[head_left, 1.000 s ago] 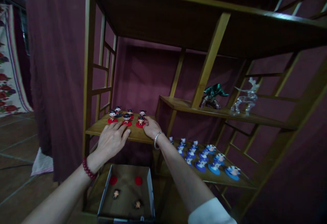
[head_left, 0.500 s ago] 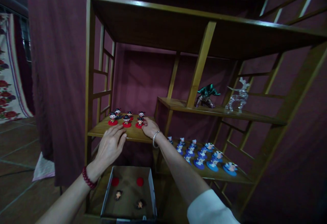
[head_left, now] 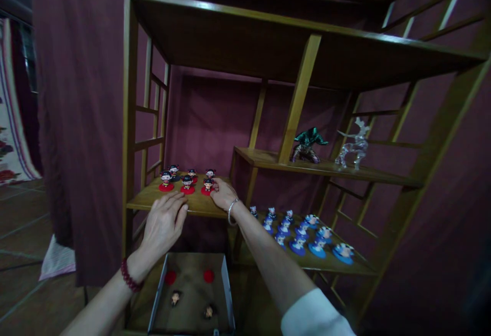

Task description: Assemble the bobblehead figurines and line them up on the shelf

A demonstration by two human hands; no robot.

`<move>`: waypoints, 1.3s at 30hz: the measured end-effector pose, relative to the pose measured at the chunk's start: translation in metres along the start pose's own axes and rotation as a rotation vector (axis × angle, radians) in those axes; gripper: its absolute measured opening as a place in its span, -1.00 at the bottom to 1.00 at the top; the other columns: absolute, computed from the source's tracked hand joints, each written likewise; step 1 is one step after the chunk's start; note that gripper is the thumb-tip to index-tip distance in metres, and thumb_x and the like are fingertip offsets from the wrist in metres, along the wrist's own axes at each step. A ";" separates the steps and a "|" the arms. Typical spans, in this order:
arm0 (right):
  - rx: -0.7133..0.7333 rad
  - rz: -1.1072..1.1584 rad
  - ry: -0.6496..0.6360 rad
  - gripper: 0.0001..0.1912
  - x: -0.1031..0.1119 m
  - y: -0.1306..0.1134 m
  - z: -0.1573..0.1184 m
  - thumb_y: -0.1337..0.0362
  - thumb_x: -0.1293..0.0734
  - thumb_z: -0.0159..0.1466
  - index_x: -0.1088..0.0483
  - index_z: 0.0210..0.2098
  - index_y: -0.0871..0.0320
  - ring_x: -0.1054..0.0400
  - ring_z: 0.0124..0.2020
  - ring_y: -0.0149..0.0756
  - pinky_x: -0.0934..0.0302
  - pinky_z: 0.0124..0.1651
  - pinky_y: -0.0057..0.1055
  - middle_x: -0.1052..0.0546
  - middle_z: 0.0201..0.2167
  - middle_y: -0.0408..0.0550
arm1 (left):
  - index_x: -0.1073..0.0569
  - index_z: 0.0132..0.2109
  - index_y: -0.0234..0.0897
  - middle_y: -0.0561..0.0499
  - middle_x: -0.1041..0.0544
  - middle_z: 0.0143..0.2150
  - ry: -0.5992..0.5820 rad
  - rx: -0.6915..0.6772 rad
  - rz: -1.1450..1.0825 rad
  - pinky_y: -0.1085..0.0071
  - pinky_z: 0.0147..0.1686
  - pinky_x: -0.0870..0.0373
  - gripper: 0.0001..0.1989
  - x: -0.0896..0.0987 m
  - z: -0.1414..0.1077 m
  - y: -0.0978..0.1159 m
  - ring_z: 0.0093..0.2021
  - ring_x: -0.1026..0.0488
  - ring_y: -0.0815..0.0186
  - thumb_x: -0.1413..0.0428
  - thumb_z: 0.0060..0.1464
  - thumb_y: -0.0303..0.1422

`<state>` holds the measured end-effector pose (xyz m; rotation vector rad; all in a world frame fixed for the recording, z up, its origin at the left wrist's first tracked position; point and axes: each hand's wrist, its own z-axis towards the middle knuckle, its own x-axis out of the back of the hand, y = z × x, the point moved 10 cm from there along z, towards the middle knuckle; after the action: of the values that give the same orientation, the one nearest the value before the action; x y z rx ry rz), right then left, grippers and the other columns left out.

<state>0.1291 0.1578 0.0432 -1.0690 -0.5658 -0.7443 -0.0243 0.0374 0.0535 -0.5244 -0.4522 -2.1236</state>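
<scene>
Several small black-haired figurines on red bases stand in two rows on the left shelf (head_left: pixel 149 198). My right hand (head_left: pixel 224 194), a silver bangle on its wrist, has its fingers at the right side of the front-right figurine (head_left: pixel 207 185), pinching it by its red base. My left hand (head_left: pixel 165 218) lies palm down at the shelf's front edge, fingers stretched out and holding nothing. Just beyond its fingertips are the front-left figurine (head_left: pixel 166 178) and the front-middle figurine (head_left: pixel 187 182).
Below stands an open box (head_left: pixel 192 320) with two red discs (head_left: pixel 208 275) and two small figurines (head_left: pixel 175 297) inside. Several blue-based figurines (head_left: pixel 297 244) fill the lower right shelf. A green-and-purple figure (head_left: pixel 309 144) and a clear deer figurine (head_left: pixel 353 147) stand above them.
The view has shifted slightly, moving the shelves a little to the left in the picture. Both hands keep nearly the same places, the right still at the front-right figurine.
</scene>
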 end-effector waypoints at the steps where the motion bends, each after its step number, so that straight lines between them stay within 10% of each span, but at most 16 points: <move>1: -0.004 -0.005 -0.001 -0.56 0.000 0.000 0.000 0.40 -0.26 0.00 -0.31 -0.09 0.07 -0.36 -0.31 -0.40 -0.19 -0.25 -0.52 -0.50 -0.31 -0.19 | -0.42 -0.15 -0.28 -0.08 -0.47 -0.07 0.013 -0.001 -0.005 0.19 -0.08 -0.25 -0.75 0.001 -0.001 0.000 -0.01 -0.32 0.20 0.09 0.12 -0.33; 11: -0.006 -0.125 0.044 -0.53 0.013 -0.011 -0.010 0.42 -0.24 0.05 -0.24 -0.02 0.15 -0.35 -0.21 -0.36 -0.20 -0.12 -0.46 -0.48 -0.20 -0.09 | -0.35 -0.12 -0.30 -0.08 -0.44 -0.12 0.218 -0.116 -0.204 0.22 -0.02 -0.26 -0.72 0.014 -0.044 0.027 -0.03 -0.29 0.26 0.06 0.01 -0.59; 28: 0.352 0.032 0.368 -0.58 0.042 -0.045 -0.074 0.51 -0.13 0.08 -0.24 -0.05 0.25 -0.36 -0.23 -0.36 -0.25 -0.07 -0.37 -0.45 -0.20 0.04 | -0.41 -0.13 -0.31 -0.12 -0.44 -0.05 -0.768 0.371 -0.251 0.43 -0.10 -0.30 -0.66 -0.158 -0.189 0.002 -0.08 -0.40 0.28 0.08 -0.05 -0.60; 39: 0.607 0.203 0.232 -0.70 -0.001 -0.048 -0.168 0.40 -0.11 0.20 -0.30 -0.10 0.12 -0.34 -0.24 -0.37 -0.23 -0.10 -0.33 -0.48 -0.27 -0.08 | -0.44 -0.19 -0.35 -0.18 -0.49 -0.18 -1.075 0.521 -0.149 0.42 -0.19 -0.32 -0.77 -0.203 -0.290 -0.032 -0.17 -0.44 0.23 0.01 -0.04 -0.48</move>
<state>0.1015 -0.0102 0.0054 -0.4595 -0.4331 -0.4620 -0.0024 0.0479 -0.3010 -1.3145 -1.6127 -1.5807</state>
